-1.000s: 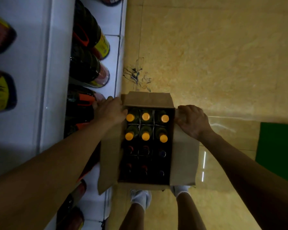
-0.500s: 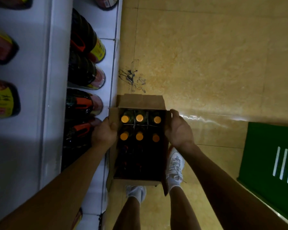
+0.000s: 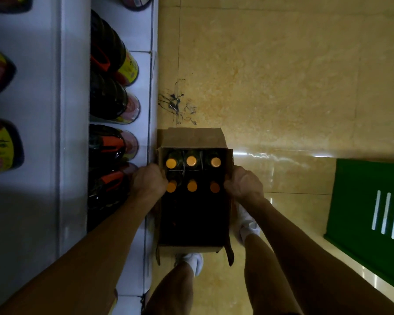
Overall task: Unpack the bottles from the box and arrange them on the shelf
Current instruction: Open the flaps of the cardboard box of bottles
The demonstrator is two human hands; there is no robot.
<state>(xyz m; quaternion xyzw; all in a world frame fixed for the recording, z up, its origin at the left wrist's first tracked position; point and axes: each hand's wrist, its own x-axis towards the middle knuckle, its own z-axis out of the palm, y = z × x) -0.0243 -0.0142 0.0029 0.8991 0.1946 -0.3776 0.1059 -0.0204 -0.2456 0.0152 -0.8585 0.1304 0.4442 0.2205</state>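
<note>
An open cardboard box (image 3: pixel 192 138) stands on the floor beside the white shelf (image 3: pixel 73 133). Inside it are dark bottles with orange caps (image 3: pixel 191 160) in two lit rows; the near half of the box is in shadow. My left hand (image 3: pixel 147 183) grips the box's left wall and flap. My right hand (image 3: pixel 245 184) grips the right wall and flap. Both side flaps are folded down along the box.
Large dark bottles with orange handles (image 3: pixel 107 146) and yellow labels lie in a row on the lowest shelf level. A green mat (image 3: pixel 369 214) lies on the tan tiled floor at the right. My feet in white shoes (image 3: pixel 246 221) stand behind the box.
Both hands moved from pressing the side flaps outward to gripping the box's walls, and the flaps now hang down. The view shifted, so the box sits slightly lower and closer to the shelf.
</note>
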